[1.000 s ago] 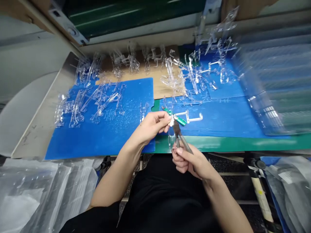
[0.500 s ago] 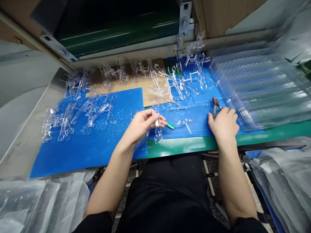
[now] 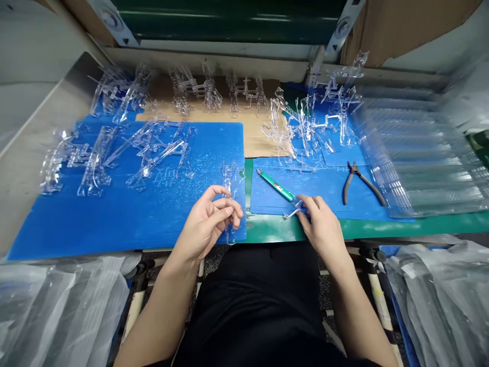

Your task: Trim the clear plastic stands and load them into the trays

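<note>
At the near edge of the bench, the left hand (image 3: 208, 224) grips a clear plastic moulded part (image 3: 229, 204) between thumb and fingertips. The part is transparent, long and narrow, held roughly upright, with its lower end hanging over the edge of the left blue corrugated mat (image 3: 126, 219). Fine detail of its shape cannot be resolved through the glare.

The right hand (image 3: 323, 227) lies palm down on the green bench surface (image 3: 401, 227), fingertips pinching a small clear plastic offcut (image 3: 292, 211). Just beside this offcut lies a green-handled craft knife (image 3: 277, 186) on the right blue mat (image 3: 324, 191). Flush-cut pliers (image 3: 359, 182) rest farther right on the same mat, jaws shut, apart from the hand.

Heaps of clear sprues (image 3: 301, 125) cover the mats and the cardboard sheet (image 3: 255, 137) behind. A stack of clear blister trays (image 3: 420, 153) stands at the right.
</note>
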The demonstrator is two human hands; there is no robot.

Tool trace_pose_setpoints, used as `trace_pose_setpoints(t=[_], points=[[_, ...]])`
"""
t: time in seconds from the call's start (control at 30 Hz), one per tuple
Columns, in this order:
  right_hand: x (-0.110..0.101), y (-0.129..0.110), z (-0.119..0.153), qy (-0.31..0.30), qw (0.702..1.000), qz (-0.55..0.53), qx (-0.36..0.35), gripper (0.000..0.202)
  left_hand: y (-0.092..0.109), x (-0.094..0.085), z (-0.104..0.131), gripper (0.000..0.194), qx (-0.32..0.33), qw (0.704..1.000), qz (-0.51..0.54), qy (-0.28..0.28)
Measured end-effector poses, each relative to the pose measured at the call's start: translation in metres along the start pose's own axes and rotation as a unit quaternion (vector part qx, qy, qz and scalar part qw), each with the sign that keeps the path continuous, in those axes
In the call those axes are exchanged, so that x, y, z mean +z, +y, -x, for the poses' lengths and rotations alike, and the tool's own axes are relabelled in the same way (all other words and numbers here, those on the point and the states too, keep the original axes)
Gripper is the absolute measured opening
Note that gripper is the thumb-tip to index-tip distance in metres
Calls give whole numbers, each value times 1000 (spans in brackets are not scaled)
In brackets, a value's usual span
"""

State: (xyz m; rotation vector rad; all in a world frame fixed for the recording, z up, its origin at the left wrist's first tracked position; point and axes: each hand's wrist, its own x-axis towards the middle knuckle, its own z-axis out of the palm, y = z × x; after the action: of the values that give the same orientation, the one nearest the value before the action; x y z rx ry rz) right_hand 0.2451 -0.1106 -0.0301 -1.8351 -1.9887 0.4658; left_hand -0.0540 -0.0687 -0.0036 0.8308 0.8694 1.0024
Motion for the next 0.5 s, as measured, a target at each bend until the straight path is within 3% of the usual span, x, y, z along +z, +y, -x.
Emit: trace_pose_setpoints(t=[0.07, 0.23, 0.37, 0.5], points=[[-1, 6, -16, 24, 1000, 2, 0, 24, 6, -5, 9, 33, 7, 1000, -9, 0], [-17, 36, -80, 116, 992, 50, 24, 23, 13, -21, 28, 30, 29, 999, -13, 4], [-23, 50, -117, 85, 995, 48, 0, 20, 10, -30, 41, 29, 20, 1000, 16, -2], [-30, 40, -122, 76, 995, 53, -23, 18, 10, -38, 50, 31, 25, 998, 51, -9]])
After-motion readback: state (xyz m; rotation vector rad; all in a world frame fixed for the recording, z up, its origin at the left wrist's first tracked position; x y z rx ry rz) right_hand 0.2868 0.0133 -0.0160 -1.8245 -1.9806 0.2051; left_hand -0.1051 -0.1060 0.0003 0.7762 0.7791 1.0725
